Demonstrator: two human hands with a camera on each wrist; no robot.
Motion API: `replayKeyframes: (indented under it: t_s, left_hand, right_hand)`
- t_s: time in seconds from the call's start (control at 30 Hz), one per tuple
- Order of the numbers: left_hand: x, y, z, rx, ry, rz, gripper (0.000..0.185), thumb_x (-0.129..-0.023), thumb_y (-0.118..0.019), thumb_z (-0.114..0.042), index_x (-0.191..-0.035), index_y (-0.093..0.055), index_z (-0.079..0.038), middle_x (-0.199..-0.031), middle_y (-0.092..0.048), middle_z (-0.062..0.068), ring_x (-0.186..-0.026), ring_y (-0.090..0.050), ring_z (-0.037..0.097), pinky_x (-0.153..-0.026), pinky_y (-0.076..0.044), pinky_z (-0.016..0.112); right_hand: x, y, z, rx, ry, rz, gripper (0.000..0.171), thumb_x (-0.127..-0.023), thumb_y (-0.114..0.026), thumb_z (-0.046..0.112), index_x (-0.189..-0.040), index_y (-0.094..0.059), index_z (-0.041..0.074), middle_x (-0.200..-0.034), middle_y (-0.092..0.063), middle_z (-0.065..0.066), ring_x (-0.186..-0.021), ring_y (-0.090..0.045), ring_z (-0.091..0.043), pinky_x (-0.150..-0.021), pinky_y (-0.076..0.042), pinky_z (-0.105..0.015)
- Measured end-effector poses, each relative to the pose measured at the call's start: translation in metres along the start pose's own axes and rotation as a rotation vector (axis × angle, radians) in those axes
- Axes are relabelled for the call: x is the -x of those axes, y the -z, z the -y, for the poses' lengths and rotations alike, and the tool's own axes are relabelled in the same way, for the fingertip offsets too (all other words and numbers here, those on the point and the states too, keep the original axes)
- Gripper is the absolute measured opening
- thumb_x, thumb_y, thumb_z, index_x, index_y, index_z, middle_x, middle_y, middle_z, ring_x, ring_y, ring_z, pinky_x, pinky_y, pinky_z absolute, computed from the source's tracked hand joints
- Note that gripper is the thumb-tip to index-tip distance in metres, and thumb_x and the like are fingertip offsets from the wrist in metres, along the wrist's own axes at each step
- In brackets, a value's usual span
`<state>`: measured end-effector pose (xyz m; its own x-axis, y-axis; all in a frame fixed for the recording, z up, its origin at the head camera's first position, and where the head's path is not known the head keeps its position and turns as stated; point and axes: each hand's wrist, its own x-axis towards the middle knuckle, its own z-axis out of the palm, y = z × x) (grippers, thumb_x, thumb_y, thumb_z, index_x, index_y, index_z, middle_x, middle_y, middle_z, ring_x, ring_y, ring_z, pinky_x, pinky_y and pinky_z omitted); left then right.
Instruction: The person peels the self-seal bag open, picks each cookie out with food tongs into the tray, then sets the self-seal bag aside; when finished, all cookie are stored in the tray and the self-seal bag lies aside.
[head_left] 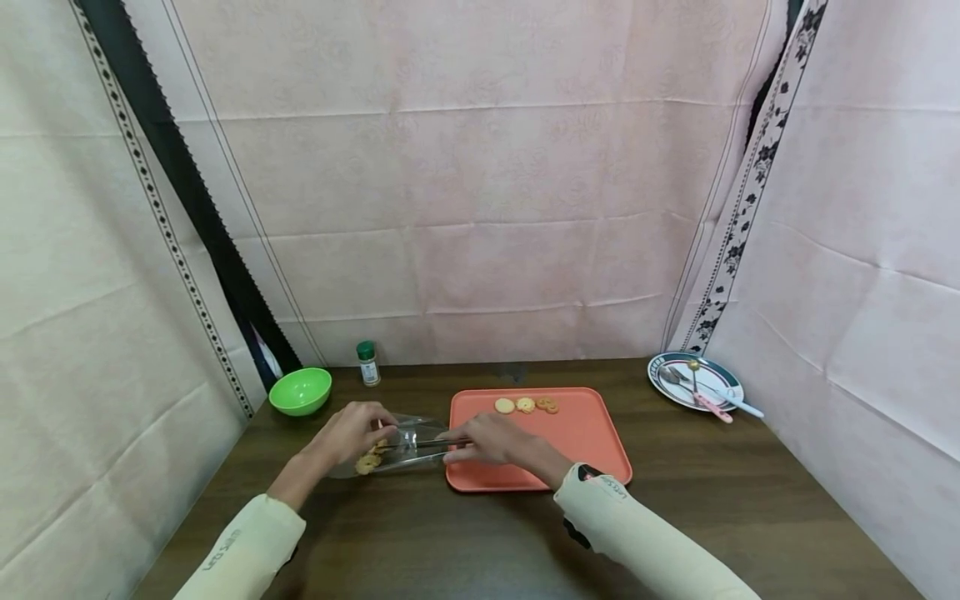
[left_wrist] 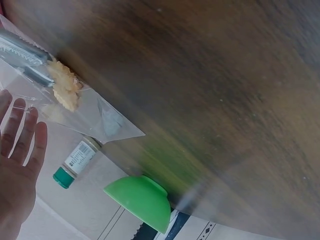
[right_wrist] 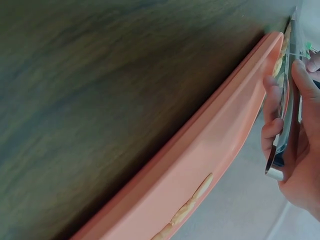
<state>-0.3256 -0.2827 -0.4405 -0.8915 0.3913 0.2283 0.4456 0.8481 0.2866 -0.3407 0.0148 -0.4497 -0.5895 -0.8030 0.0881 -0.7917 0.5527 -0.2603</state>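
My left hand (head_left: 356,435) pinches the upper side of a clear plastic bag (head_left: 412,429) lying over the table; its thumb is hidden in the left wrist view. My right hand (head_left: 491,440) grips metal tongs (right_wrist: 287,130), whose tips reach inside the bag. Cookies (left_wrist: 65,85) lie in the bag at the tips of the tongs; whether the tips hold one I cannot tell. Beneath the right hand is a coral-pink tray (head_left: 577,437), with a plain round cookie (head_left: 504,406), a second round cookie (head_left: 525,405) and a pretzel-shaped cookie (head_left: 547,405) along its far side.
A green bowl (head_left: 300,392) stands at the table's back left, and a green-capped shaker bottle (head_left: 368,365) is to its right. At the back right, a plate (head_left: 663,362) carries a pink-handled fork (head_left: 708,405) and other cutlery. Cloth curtains (head_left: 480,208) border the brown table (head_left: 420,542).
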Motion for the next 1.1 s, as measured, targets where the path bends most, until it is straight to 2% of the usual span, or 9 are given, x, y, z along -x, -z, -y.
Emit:
replayKeyframes:
  t_s: [0.07, 0.17, 0.33, 0.5, 0.63, 0.77, 0.9, 1.1]
  left_hand:
    - [0.0, 0.0, 0.0, 0.0, -0.001, -0.003, 0.009, -0.097, -0.076, -0.023, -0.102, -0.08, -0.017, -0.095, -0.07, -0.009, -0.081, -0.061, 0.004, -0.067, -0.052, 0.027]
    - [-0.001, -0.001, 0.0, 0.003, -0.008, -0.007, 0.008, -0.097, -0.077, -0.022, -0.102, -0.08, -0.017, -0.095, -0.071, -0.009, -0.081, -0.061, 0.004, -0.067, -0.052, 0.027]
    - [-0.002, -0.002, 0.001, 0.009, -0.008, -0.001, 0.007, -0.097, -0.076, -0.022, -0.102, -0.08, -0.017, -0.097, -0.072, -0.008, -0.082, -0.062, 0.004, -0.07, -0.053, 0.029]
    - [-0.001, -0.001, 0.001, 0.013, 0.007, 0.0, 0.008, -0.097, -0.076, -0.021, -0.102, -0.08, -0.017, -0.097, -0.072, -0.008, -0.083, -0.062, 0.005, -0.071, -0.054, 0.031]
    - [0.001, -0.002, 0.002, 0.011, -0.014, -0.013, 0.007, -0.096, -0.077, -0.021, -0.1, -0.081, -0.017, -0.093, -0.071, -0.008, -0.08, -0.062, 0.004, -0.068, -0.053, 0.028]
    - [0.002, -0.001, 0.002, 0.016, -0.04, -0.02, 0.007, -0.095, -0.078, -0.018, -0.1, -0.081, -0.014, -0.091, -0.071, -0.008, -0.078, -0.061, 0.004, -0.065, -0.053, 0.026]
    - [0.001, -0.001, 0.003, 0.024, -0.037, -0.017, 0.008, -0.094, -0.078, -0.016, -0.101, -0.081, -0.013, -0.092, -0.071, -0.006, -0.078, -0.061, 0.004, -0.066, -0.053, 0.026]
    - [0.001, -0.001, 0.002, 0.011, -0.047, -0.021, 0.007, -0.095, -0.078, -0.017, -0.1, -0.081, -0.014, -0.091, -0.071, -0.007, -0.078, -0.061, 0.004, -0.065, -0.052, 0.025]
  right_hand:
    - [-0.003, -0.002, 0.001, 0.011, -0.008, 0.002, 0.049, -0.103, -0.062, 0.049, -0.143, -0.064, 0.021, -0.088, -0.071, 0.011, -0.065, -0.05, 0.001, -0.063, -0.042, -0.018]
    - [-0.006, -0.003, 0.002, 0.015, -0.018, 0.003, 0.049, -0.102, -0.063, 0.049, -0.143, -0.065, 0.022, -0.098, -0.074, 0.011, -0.07, -0.055, 0.002, -0.067, -0.047, -0.017]
    - [-0.007, -0.004, 0.006, 0.03, -0.036, 0.005, 0.049, -0.101, -0.064, 0.05, -0.142, -0.066, 0.023, -0.107, -0.077, 0.006, -0.067, -0.055, 0.0, -0.063, -0.046, -0.017]
    - [-0.007, -0.004, 0.006, 0.017, -0.044, 0.011, 0.049, -0.102, -0.063, 0.049, -0.142, -0.066, 0.022, -0.11, -0.077, 0.005, -0.065, -0.053, 0.0, -0.062, -0.045, -0.017]
    - [-0.003, 0.0, 0.006, -0.022, -0.033, 0.03, 0.048, -0.103, -0.062, 0.046, -0.142, -0.066, 0.019, -0.108, -0.076, 0.007, -0.064, -0.053, 0.001, -0.066, -0.047, -0.018]
    - [0.004, 0.004, 0.002, -0.064, -0.024, 0.041, 0.045, -0.104, -0.061, 0.043, -0.141, -0.067, 0.017, -0.117, -0.076, 0.006, -0.076, -0.061, 0.005, -0.075, -0.052, -0.02]
    - [0.012, 0.007, -0.004, -0.084, 0.004, 0.029, 0.043, -0.104, -0.062, 0.042, -0.139, -0.068, 0.017, -0.124, -0.074, 0.005, -0.089, -0.065, 0.006, -0.081, -0.055, -0.021]
    - [0.02, 0.011, -0.012, -0.079, 0.048, 0.005, 0.039, -0.103, -0.065, 0.038, -0.137, -0.07, 0.019, -0.125, -0.074, 0.006, -0.084, -0.061, 0.005, -0.074, -0.05, -0.018]
